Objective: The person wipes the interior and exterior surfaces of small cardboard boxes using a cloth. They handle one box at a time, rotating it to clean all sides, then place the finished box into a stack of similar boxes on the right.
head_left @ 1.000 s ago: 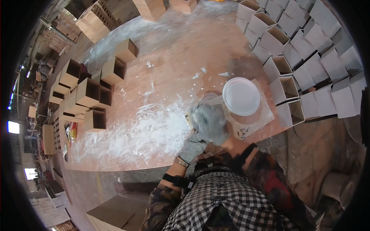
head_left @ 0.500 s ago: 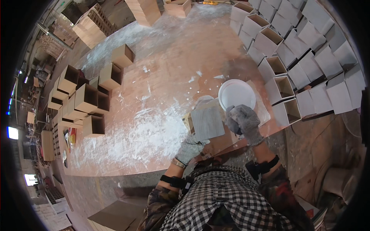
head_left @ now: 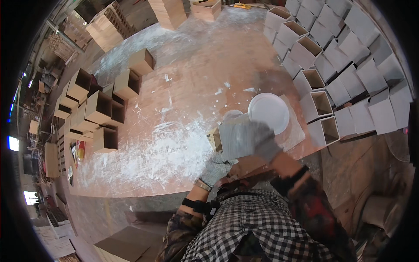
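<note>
An open-ended wooden box [head_left: 238, 139] is held low over the near edge of the table; a greyish, damp-looking coat covers its upper face. My left hand [head_left: 217, 168], in a pale work glove, grips the box at its near left corner. Over the right end of that face is my gloved right hand [head_left: 265, 142], smeared by motion, so its fingers and anything in them cannot be made out. Just beyond it lies a round white plate or lid [head_left: 271, 111] on a flat sheet [head_left: 294, 135]. A pale lump [head_left: 232, 114] shows behind the box, partly hidden.
White-coated boxes [head_left: 345, 83] are stacked along the right side. Bare wooden boxes [head_left: 98, 107] stand in a group at the left, with more stacks [head_left: 168, 13] at the far edge. White powder marks the reddish tabletop [head_left: 174, 148]. A yellow tool [head_left: 241, 5] lies far back.
My right hand has moved left from the white plate's near edge onto the box's grey face, and is now blurred. My left hand and the box stay nearly in place.
</note>
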The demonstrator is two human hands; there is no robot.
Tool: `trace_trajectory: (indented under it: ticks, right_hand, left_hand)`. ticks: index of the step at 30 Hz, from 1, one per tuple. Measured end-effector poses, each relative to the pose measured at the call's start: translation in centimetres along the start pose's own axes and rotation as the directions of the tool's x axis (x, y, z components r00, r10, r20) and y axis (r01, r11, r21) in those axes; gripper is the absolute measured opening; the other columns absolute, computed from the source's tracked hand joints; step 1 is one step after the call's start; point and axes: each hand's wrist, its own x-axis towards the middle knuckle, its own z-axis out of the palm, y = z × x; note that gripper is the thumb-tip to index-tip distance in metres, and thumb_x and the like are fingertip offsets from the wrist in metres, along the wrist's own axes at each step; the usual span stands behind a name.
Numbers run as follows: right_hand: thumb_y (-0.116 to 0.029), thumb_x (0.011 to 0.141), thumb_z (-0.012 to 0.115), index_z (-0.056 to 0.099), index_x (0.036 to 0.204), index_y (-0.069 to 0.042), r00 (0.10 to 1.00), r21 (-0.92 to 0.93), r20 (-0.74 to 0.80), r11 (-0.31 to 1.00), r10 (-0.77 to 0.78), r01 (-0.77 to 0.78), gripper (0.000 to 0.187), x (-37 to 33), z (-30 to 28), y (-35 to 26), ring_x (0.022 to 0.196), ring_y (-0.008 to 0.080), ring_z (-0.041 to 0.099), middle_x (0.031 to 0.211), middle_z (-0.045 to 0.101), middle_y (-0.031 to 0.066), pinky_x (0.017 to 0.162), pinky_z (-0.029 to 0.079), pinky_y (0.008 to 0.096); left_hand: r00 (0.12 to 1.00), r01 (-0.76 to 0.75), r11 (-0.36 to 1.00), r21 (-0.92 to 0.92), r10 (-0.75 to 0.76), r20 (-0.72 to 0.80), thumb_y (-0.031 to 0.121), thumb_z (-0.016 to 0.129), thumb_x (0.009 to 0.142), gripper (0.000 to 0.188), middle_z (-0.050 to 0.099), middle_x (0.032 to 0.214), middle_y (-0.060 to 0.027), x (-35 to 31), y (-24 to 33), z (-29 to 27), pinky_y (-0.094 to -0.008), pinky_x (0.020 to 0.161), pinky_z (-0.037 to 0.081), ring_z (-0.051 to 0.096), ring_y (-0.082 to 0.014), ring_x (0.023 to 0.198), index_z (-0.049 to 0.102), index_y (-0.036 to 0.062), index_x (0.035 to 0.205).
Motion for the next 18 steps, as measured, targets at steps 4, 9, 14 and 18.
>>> trace_trajectory:
  ticks: [4, 9, 14, 18]
  right_hand:
    - [-0.024, 0.078, 0.056, 0.064, 0.073, -0.007, 0.988, 0.026, 0.128, 0.996, -0.087, 0.084, 0.020, -4.1, 1.9, -1.8, 0.079, 0.0280, 0.064, 0.082, 0.063, 0.0145, 0.065, 0.052, 0.0406]
    - [-0.025, 0.076, 0.057, 0.066, 0.077, -0.006, 0.971, -0.077, -0.223, 0.994, -0.088, 0.072, 0.021, 1.9, 2.6, 2.7, 0.080, 0.0268, 0.064, 0.084, 0.062, 0.0175, 0.068, 0.052, 0.0405]
    - [-0.025, 0.077, 0.055, 0.067, 0.085, -0.008, 0.976, -0.159, 0.102, 0.965, -0.193, 0.207, 0.022, 0.4, 1.3, -2.7, 0.076, 0.0290, 0.061, 0.080, 0.064, 0.0141, 0.067, 0.050, 0.0414]
    - [-0.027, 0.078, 0.055, 0.066, 0.080, -0.008, 0.926, 0.045, 0.012, 0.925, -0.378, 0.377, 0.022, -1.0, 2.3, -3.9, 0.074, 0.0297, 0.061, 0.079, 0.063, 0.0136, 0.066, 0.050, 0.0417]
  left_hand:
    - [0.967, 0.243, 0.957, -0.156, -0.226, 0.118, 0.035, 0.057, 0.087, 0.032, 0.063, 0.104, -0.0144, 0.5, 2.9, -1.8, -0.0423, 0.085, 0.047, 0.058, -0.0345, 0.097, 0.063, 0.0105, 0.108]
    - [0.986, 0.103, 0.994, 0.043, -0.107, 0.130, 0.033, 0.056, 0.088, 0.032, 0.063, 0.106, -0.0143, 1.0, 1.6, -1.0, -0.0405, 0.087, 0.047, 0.058, -0.0327, 0.099, 0.062, 0.0102, 0.110]
    - [0.989, 0.113, 0.989, -0.096, -0.103, 0.106, 0.037, 0.059, 0.085, 0.040, 0.064, 0.104, -0.0147, 0.3, 0.5, -0.9, -0.0400, 0.080, 0.050, 0.061, -0.0329, 0.095, 0.058, 0.0115, 0.116]
    - [0.985, 0.174, 0.969, -0.175, -0.169, 0.043, 0.035, 0.059, 0.084, 0.035, 0.064, 0.101, -0.0140, 0.3, 2.0, -1.4, -0.0394, 0.080, 0.050, 0.061, -0.0313, 0.095, 0.061, 0.0125, 0.112]
